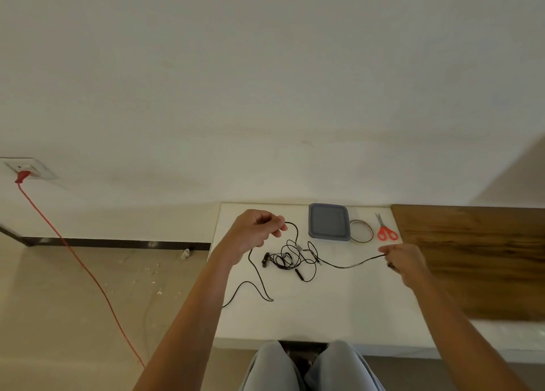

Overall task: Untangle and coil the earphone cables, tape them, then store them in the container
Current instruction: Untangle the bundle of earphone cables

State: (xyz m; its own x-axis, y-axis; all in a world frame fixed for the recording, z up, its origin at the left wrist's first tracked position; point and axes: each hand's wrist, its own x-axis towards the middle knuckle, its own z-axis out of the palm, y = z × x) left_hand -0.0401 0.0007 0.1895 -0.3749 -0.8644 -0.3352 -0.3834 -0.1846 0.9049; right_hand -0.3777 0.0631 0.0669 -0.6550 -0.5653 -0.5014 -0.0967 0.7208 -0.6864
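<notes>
A tangle of black earphone cables (290, 258) lies on the white table (339, 308). My left hand (255, 232) is raised over the table's left part and pinches one strand, which loops down into the tangle. My right hand (402, 262) pinches another strand that runs left in a shallow curve to the knot. A loose cable end trails toward the table's left edge. The grey container (328, 222) stands at the back of the table, with a roll of tape (362, 231) beside it on the right.
Red-handled scissors (386, 229) lie right of the tape. A brown wooden surface (477, 258) adjoins the table on the right. A red cord (85, 269) runs from a wall socket across the floor at left. My knees show below the table's front edge.
</notes>
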